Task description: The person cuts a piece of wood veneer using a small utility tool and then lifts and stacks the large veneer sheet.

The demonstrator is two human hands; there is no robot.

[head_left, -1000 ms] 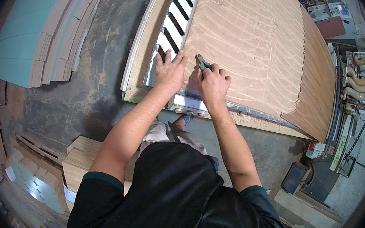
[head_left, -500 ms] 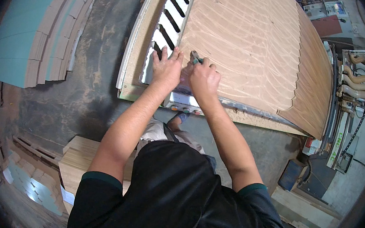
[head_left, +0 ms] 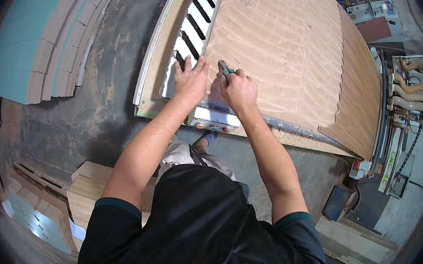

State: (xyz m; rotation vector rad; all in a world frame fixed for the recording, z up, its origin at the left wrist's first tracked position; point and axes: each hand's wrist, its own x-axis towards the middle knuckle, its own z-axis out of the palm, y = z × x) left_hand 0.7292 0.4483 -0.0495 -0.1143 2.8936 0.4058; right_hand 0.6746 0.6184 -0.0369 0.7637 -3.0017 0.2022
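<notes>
the left hand lies flat and open on the board at its near left corner, steadying it well, while the right hand grips a green-handled tool there, best kept low and controlled.

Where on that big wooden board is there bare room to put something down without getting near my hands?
The brown board lies bare across its middle and toward its wavy right edge. The near left corner is crowded: the left hand lies flat by the slotted white strip, and the right hand grips green-handled pliers there. Right of the board, machine hoses crowd the space.
</notes>
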